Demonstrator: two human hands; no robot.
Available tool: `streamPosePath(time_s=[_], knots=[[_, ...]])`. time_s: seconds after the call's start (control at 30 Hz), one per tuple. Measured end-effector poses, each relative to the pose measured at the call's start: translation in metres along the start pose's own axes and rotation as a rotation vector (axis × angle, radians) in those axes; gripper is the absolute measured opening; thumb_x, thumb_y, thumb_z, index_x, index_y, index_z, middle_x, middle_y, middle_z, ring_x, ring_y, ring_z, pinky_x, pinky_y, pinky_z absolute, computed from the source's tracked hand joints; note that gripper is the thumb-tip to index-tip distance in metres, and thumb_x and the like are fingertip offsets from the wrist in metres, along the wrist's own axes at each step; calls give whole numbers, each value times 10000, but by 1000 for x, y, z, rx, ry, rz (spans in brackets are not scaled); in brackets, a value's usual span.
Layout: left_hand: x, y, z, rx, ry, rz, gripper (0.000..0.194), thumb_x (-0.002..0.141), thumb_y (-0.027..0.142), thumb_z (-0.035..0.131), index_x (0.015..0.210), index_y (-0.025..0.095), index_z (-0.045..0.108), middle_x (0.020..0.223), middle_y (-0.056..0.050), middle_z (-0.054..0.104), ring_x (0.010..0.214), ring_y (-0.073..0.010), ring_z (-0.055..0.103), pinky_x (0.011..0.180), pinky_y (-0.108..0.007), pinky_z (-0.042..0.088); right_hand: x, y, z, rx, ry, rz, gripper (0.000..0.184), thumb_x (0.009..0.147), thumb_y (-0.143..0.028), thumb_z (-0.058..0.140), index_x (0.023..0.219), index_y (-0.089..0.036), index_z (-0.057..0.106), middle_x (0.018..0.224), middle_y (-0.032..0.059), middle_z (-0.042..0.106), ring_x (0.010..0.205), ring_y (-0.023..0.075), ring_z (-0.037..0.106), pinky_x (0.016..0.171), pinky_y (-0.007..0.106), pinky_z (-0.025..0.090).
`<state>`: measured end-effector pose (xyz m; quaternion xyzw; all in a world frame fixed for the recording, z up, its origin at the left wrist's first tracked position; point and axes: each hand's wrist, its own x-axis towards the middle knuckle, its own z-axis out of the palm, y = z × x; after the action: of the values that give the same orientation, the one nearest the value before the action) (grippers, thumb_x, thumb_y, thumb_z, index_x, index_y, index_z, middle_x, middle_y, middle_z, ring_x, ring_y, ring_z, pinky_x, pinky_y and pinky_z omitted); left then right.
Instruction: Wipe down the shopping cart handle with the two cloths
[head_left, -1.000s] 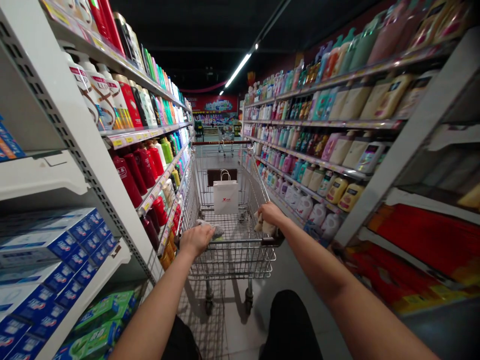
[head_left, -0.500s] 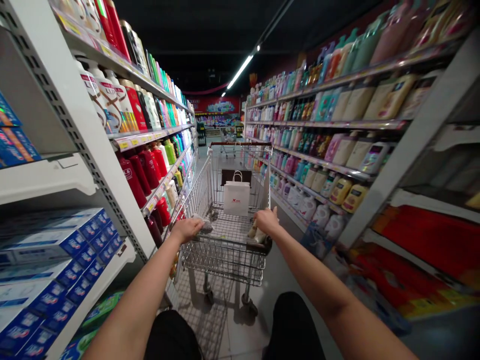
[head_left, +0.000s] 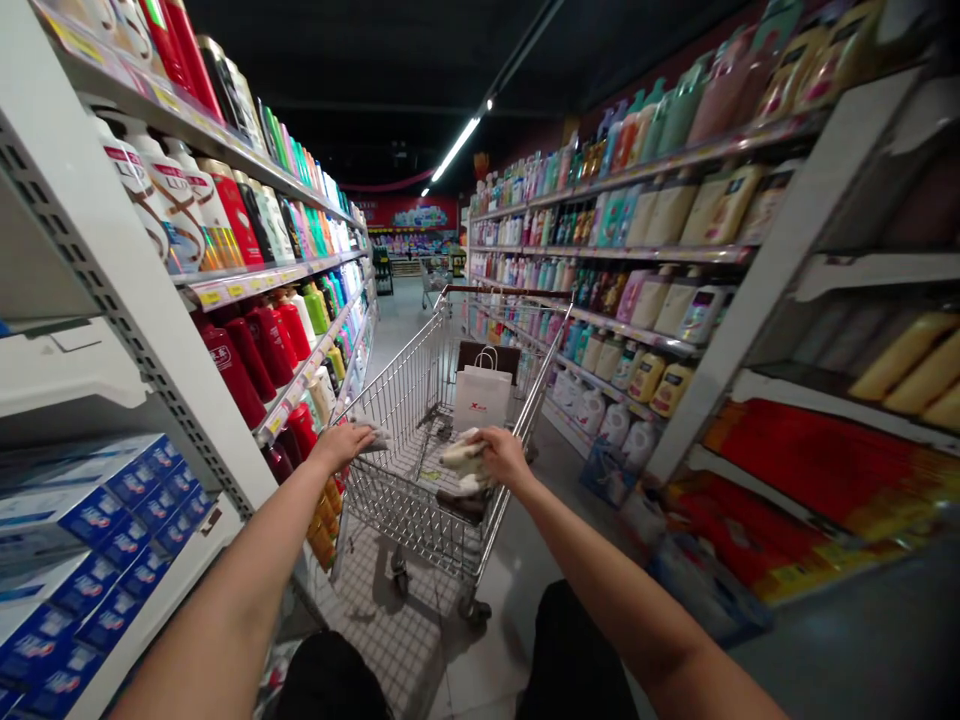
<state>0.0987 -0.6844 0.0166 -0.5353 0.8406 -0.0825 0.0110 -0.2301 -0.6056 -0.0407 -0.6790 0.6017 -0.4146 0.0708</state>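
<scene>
A metal shopping cart [head_left: 420, 510] stands in front of me, angled to the right. My left hand [head_left: 343, 446] is closed around a soft grey bundle [head_left: 377, 436] at the cart's near left corner. Over the near right part of the basket, my right hand [head_left: 501, 455] grips a cream-coloured soft bundle [head_left: 461, 455]. The exact kind of either bundle is unclear. Below the right hand lies a dark brown piece [head_left: 461, 505]. Farther inside the cart, a white paper bag [head_left: 480, 400] with handles stands upright against a dark panel [head_left: 501, 360].
Shelves of pump bottles [head_left: 180, 200] rise close on the left, with blue boxes [head_left: 105, 535] lower down. More bottle shelves [head_left: 637, 250] line the right. Bagged goods [head_left: 697, 590] sit low at right. Another cart [head_left: 433, 280] stands farther down the aisle.
The cart has swung toward the right relative to me. My right hand has moved left, lifting the cream bundle; the left hand, with the grey bundle, has shifted slightly left and up.
</scene>
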Motion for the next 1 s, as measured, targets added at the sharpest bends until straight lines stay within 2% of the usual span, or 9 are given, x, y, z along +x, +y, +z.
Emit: streamPosePath(time_s=[0.13,0.23,0.37,0.47,0.53,0.67,0.8,0.9,1.0], knots=[[7,11,-20,88,98,-152,430,1003,462,353,1146,238,692,1077,-149,685,978,-288,649,796,-366,476,0,17,-24,369,324,-129,371,675,-128,422,867,-223,724,973,43,716,986,223,624,924,366,486],[7,49,-48,28,222,-239,493,1020,496,276,1184,247,668,1045,-135,704,921,-252,652,738,-335,471,12,45,-57,352,466,-112,403,682,-146,426,943,-226,722,1033,46,713,1029,229,626,970,391,485],[-8,140,-80,-109,254,-35,566,976,649,266,1155,298,673,1012,-93,706,909,-230,644,715,-317,476,35,93,-91,113,385,-65,568,649,-98,423,1132,-183,710,1210,95,676,1146,257,601,1052,446,453],[-18,204,-81,-58,148,125,632,800,765,545,1197,287,658,1087,-124,673,1007,-289,623,777,-363,509,46,117,-93,-17,262,-23,672,624,-61,446,1241,-195,676,1379,100,588,1247,289,550,1072,486,437],[-17,226,-71,4,69,119,629,752,629,719,1243,245,634,1158,-151,645,1083,-318,598,829,-395,519,48,125,-86,-62,167,-26,659,621,-52,459,1221,-203,685,1372,95,595,1238,289,556,1057,474,451],[-7,220,-48,-22,-68,-2,317,909,362,586,1144,176,691,1156,-165,640,1086,-303,618,817,-387,537,45,125,-72,-130,61,-71,553,638,-49,449,1109,-151,719,1207,124,669,1142,274,592,1023,436,465],[1,187,-34,-46,-84,3,321,940,339,484,1110,189,712,1143,-162,647,1081,-309,628,814,-400,542,36,114,-71,-80,24,-118,627,632,-34,427,1180,-163,703,1206,105,664,1151,250,586,1037,410,455],[6,163,-29,-45,-88,-7,316,910,381,517,1069,207,726,1159,-158,647,1088,-329,622,822,-415,541,23,104,-82,45,30,-195,712,621,-43,401,1263,-188,671,1322,90,610,1235,232,551,1095,410,417],[13,136,-26,3,-71,-8,325,903,406,519,1045,207,732,1182,-156,636,1079,-343,619,813,-421,543,0,107,-106,152,183,-157,676,602,-99,412,1204,-210,700,1320,65,617,1238,216,547,1116,386,405]])
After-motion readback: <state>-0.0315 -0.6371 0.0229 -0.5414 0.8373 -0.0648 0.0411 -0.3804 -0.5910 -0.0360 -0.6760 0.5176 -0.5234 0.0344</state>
